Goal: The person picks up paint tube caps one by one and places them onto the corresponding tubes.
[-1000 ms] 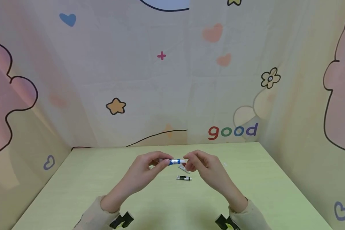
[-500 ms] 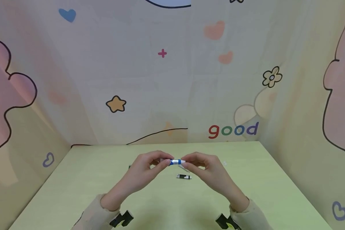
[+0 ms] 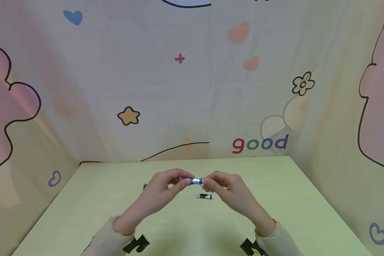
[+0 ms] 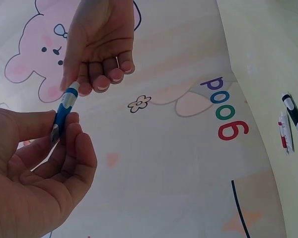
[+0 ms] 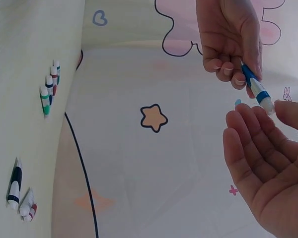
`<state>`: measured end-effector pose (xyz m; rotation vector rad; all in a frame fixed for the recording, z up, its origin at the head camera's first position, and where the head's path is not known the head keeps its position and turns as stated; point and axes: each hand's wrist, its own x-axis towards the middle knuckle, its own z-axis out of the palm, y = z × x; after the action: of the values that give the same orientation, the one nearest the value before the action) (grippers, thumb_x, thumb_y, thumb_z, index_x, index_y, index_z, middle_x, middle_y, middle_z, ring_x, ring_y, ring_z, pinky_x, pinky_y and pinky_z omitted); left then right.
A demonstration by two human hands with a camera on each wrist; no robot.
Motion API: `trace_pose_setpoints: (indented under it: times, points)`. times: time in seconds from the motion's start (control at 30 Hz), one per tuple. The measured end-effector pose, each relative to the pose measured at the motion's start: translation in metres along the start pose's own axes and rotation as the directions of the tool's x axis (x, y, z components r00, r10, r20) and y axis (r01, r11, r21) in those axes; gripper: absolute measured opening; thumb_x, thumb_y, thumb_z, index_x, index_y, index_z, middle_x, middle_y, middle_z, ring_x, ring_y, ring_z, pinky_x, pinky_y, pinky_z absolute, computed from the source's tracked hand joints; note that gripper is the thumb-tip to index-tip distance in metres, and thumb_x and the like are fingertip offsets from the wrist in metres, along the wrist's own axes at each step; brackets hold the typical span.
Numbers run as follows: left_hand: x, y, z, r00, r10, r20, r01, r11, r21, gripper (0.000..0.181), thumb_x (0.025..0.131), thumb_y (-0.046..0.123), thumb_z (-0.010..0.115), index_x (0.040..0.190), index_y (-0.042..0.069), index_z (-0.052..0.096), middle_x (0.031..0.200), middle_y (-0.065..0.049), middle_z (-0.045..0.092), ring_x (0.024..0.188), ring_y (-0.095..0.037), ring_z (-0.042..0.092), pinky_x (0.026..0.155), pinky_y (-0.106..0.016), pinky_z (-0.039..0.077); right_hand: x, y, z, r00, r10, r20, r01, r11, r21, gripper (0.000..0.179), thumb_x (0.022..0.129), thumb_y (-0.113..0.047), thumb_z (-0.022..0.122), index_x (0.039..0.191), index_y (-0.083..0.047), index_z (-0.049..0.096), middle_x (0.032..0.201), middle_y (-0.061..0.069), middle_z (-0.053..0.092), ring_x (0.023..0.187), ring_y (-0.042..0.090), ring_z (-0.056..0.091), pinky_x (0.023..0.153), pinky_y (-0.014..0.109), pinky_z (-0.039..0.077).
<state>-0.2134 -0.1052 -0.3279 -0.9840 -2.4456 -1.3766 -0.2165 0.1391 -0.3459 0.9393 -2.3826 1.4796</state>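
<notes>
Head view: the left hand (image 3: 160, 189) pinches the blue tube (image 3: 197, 181) at its nine-o'clock end; the right hand (image 3: 231, 187), equally near, pinches the cap (image 5: 266, 104) at three. Its long axis spans that gap, nearly level. Beyond, at five o'clock, a black tube (image 3: 205, 196) lies on the table (image 3: 192, 231); a green sliver (image 3: 145, 185) past the left hand is too hidden to name.

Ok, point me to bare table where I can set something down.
Bare table shows in front of the black tube, and toward the left wall and right wall. It's crowded beyond that tube, with a white tube and red tube, and behind the left hand, with four more tubes. Pale specks lie beyond the right hand.
</notes>
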Motion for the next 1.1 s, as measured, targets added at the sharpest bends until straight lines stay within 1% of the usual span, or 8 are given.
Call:
trace_pose_setpoints:
  times: [0.1, 0.23, 0.33, 0.57, 0.8, 0.9, 0.97, 1.1]
  points:
    - [-0.0001, 0.0006, -0.0007, 1.0, -0.01, -0.003, 0.01, 1.0, 0.008, 0.016, 0.1, 0.021, 0.065, 0.113, 0.017, 0.074, 0.101, 0.009, 0.071, 0.08, -0.011, 0.064, 0.066, -0.028, 0.049, -0.0014, -0.0003, -0.0022, 1.0, 0.012, -0.015, -0.012, 1.0, -0.006, 0.013, 0.098, -0.023, 0.069, 0.107, -0.015, 0.073, 0.095, -0.004, 0.073, 0.084, 0.013, 0.07, 0.079, 0.031, 0.056]
    - [-0.0007, 0.0006, -0.0017, 1.0, -0.019, -0.005, 0.019, 1.0, 0.008, 0.015, 0.1, 0.022, 0.065, 0.112, 0.019, 0.074, 0.101, 0.011, 0.071, 0.08, -0.011, 0.065, 0.065, -0.028, 0.049, -0.0016, -0.0003, -0.0033, 1.0, -0.003, -0.008, 0.003, 1.0, -0.014, 0.014, 0.096, -0.023, 0.072, 0.109, -0.018, 0.074, 0.096, -0.007, 0.072, 0.082, 0.015, 0.068, 0.075, 0.031, 0.056]
    - [-0.0011, -0.0007, -0.0009, 1.0, -0.016, 0.001, 0.016, 1.0, 0.0, 0.016, 0.1, 0.023, 0.065, 0.112, 0.017, 0.074, 0.1, 0.009, 0.071, 0.079, -0.012, 0.064, 0.065, -0.028, 0.049, -0.0011, -0.0008, -0.0021, 1.0, -0.018, 0.009, 0.018, 1.0, -0.016, 0.013, 0.097, -0.021, 0.07, 0.108, -0.016, 0.072, 0.096, -0.006, 0.072, 0.083, 0.014, 0.068, 0.075, 0.031, 0.056]
    - [-0.0038, -0.0005, 0.0008, 1.0, -0.021, -0.002, 0.021, 1.0, -0.013, 0.018, 0.1, 0.023, 0.065, 0.112, 0.012, 0.074, 0.1, 0.003, 0.072, 0.078, -0.011, 0.063, 0.063, -0.026, 0.046, -0.0011, -0.0002, 0.002, 1.0, -0.005, 0.031, 0.006, 1.0, -0.025, 0.013, 0.099, -0.022, 0.066, 0.107, -0.012, 0.071, 0.095, -0.003, 0.074, 0.087, 0.01, 0.072, 0.077, 0.032, 0.057]
    - [-0.0023, -0.0015, 0.0015, 1.0, -0.023, -0.018, 0.023, 1.0, -0.004, 0.018, 0.099, 0.021, 0.066, 0.112, 0.012, 0.075, 0.102, 0.003, 0.072, 0.085, -0.011, 0.066, 0.068, -0.027, 0.049, -0.0004, -0.0017, 0.0014, 0.999, -0.007, 0.042, 0.008, 0.999, -0.031, 0.016, 0.101, -0.02, 0.063, 0.106, -0.009, 0.073, 0.093, -0.001, 0.075, 0.089, 0.018, 0.075, 0.08, 0.034, 0.057]
    - [-0.0018, -0.0025, 0.0011, 0.999, -0.033, -0.02, 0.033, 0.999, -0.012, 0.018, 0.099, 0.021, 0.067, 0.113, 0.012, 0.074, 0.101, 0.003, 0.072, 0.083, -0.012, 0.066, 0.067, -0.027, 0.048, 0.0, -0.0018, 0.0015, 0.999, 0.002, 0.051, -0.001, 1.0, -0.024, 0.014, 0.102, -0.019, 0.062, 0.104, -0.009, 0.072, 0.093, -0.001, 0.075, 0.09, 0.015, 0.074, 0.078, 0.033, 0.056]
    - [-0.0011, -0.0039, 0.0008, 0.998, -0.06, -0.029, 0.06, 0.998, -0.028, 0.02, 0.098, 0.022, 0.068, 0.114, 0.012, 0.074, 0.098, 0.002, 0.071, 0.08, -0.012, 0.065, 0.067, -0.027, 0.049, 0.0001, -0.0012, 0.0021, 0.999, 0.009, 0.05, -0.008, 1.0, -0.012, 0.013, 0.102, -0.019, 0.063, 0.103, -0.009, 0.072, 0.093, 0.0, 0.075, 0.09, 0.014, 0.074, 0.077, 0.033, 0.056]
    - [0.001, -0.0063, 0.0001, 0.986, -0.148, -0.077, 0.136, 0.98, -0.143, 0.025, 0.096, 0.022, 0.072, 0.116, 0.008, 0.069, 0.093, -0.003, 0.073, 0.08, -0.016, 0.067, 0.074, -0.029, 0.053, -0.0005, -0.0006, 0.0045, 0.999, 0.02, 0.038, -0.021, 0.999, 0.028, 0.012, 0.1, -0.019, 0.065, 0.102, -0.01, 0.073, 0.094, 0.001, 0.075, 0.089, 0.017, 0.074, 0.077, 0.034, 0.056]
